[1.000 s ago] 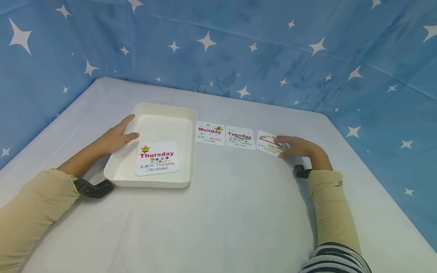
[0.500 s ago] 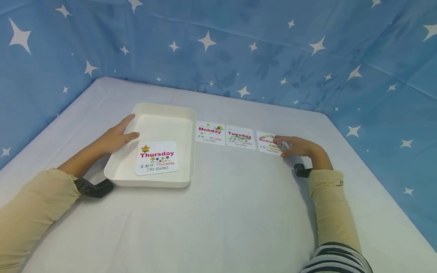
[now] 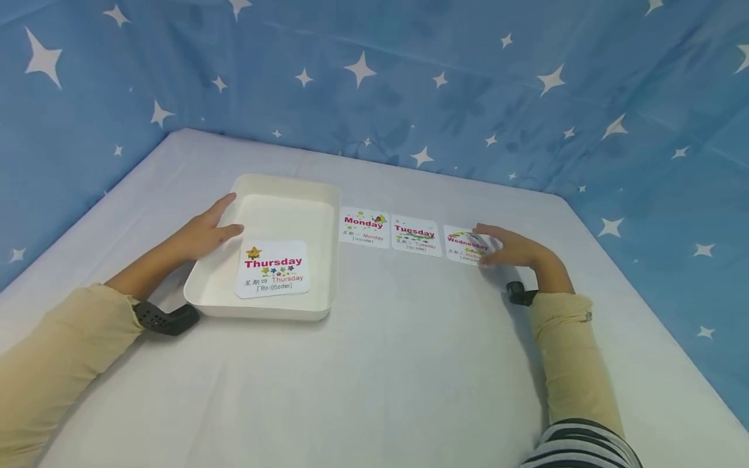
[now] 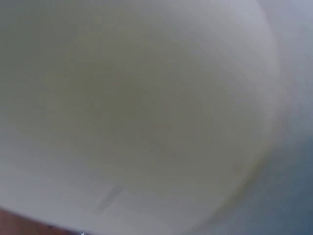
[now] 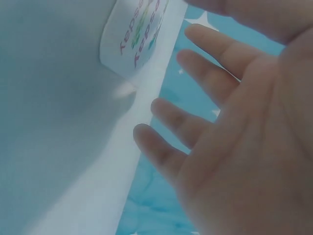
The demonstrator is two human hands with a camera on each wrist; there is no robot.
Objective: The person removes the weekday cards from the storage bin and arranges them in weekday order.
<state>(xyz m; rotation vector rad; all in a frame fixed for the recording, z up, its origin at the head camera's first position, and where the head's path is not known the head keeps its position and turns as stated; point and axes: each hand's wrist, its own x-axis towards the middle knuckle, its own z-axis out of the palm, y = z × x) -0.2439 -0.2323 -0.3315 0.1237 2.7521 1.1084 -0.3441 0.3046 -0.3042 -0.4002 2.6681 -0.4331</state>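
A white tray (image 3: 257,312) stands at the left of the head view, a Thursday card (image 3: 273,266) lying in it. My left hand (image 3: 201,237) holds the tray's left side, thumb over the rim. To the tray's right, a Monday card (image 3: 364,237), a Tuesday card (image 3: 415,240) and a Wednesday card (image 3: 459,250) lie in a row. Over the right end of the Wednesday card is my right hand (image 3: 512,248), covering part of it. In the right wrist view, its fingers (image 5: 208,78) are spread and hold nothing. Pale, blurred surface fills most of the left wrist view.
Everything rests on a white-covered table (image 3: 374,370). A blue star-patterned cloth (image 3: 386,91) hangs behind it and along its sides. Black wrist devices sit at the left wrist (image 3: 166,320) and right wrist (image 3: 519,294).
The Wednesday card has turned a little, level with the row. My right fingers have then risen slightly off it. My left hand stays on the tray; the head view has shifted slightly.
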